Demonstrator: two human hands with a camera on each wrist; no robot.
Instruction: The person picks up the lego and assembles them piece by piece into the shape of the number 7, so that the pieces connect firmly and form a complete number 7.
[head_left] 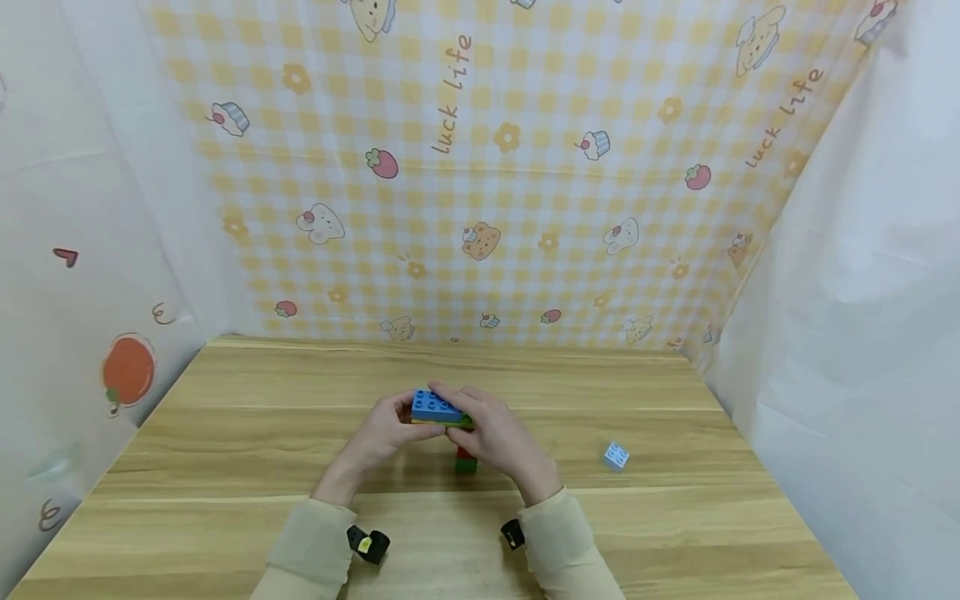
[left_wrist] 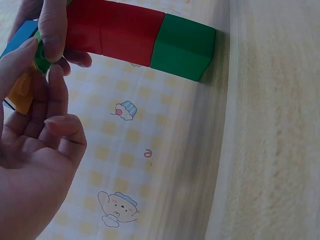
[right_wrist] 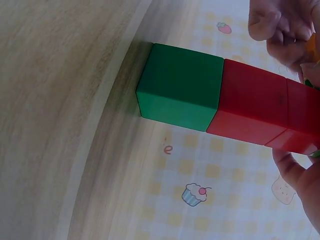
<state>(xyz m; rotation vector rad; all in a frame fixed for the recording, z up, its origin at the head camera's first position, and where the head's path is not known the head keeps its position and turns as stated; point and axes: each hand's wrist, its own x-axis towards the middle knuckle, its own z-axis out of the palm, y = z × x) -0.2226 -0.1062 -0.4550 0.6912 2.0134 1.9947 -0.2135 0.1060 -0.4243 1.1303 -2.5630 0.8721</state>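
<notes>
A toy brick tower stands on the table, with a green brick (right_wrist: 180,82) at its base and red bricks (left_wrist: 132,32) above. Across its top lie a green brick (left_wrist: 41,59), an orange brick (left_wrist: 22,95) and a studded blue brick (head_left: 435,406). My left hand (head_left: 386,429) holds the left end of these upper bricks between thumb and fingers. At their right end, my right hand (head_left: 491,429) grips them, its fingers over the blue brick and its thumb lower down. The fingers hide part of the upper layers.
A light blue brick (head_left: 617,455) lies apart on the wooden table (head_left: 247,433), right of the hands. A yellow checked cloth (head_left: 450,192) hangs behind the table, with white sheets (head_left: 862,275) at both sides.
</notes>
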